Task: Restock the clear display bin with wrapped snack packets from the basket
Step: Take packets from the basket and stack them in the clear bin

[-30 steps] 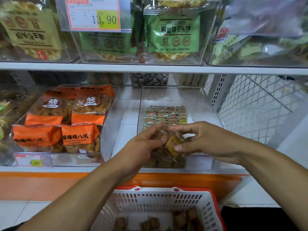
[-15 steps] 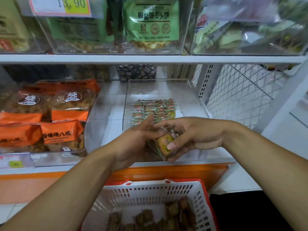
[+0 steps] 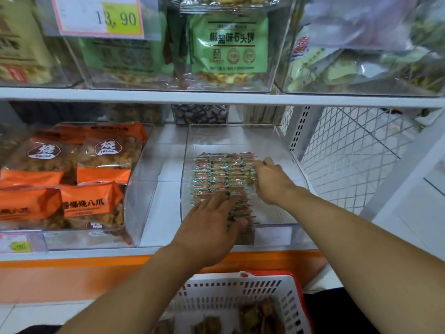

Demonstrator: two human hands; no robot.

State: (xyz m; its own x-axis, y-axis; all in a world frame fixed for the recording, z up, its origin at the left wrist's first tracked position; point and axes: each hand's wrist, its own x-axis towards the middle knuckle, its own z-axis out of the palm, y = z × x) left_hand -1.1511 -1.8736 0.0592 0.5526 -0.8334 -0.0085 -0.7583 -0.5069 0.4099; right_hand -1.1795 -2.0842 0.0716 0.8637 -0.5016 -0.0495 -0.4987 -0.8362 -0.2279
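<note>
both hands were flat and loose on the packets [image 3: 221, 174] in the bin [image 3: 292, 162], center frame, pinching nothing: left hand [image 3: 212, 227] near the front, right hand [image 3: 271, 180] further back. basket [image 3: 292, 307] sat below, closest to the left.

views: one, head-worn | faces: forward and down at the lower shelf [image 3: 168, 249] front edge | range: close, within arm's reach of the clear display bin [image 3: 284, 150] | bottom of frame: basket [image 3: 231, 292] rim | shared view: none
</note>
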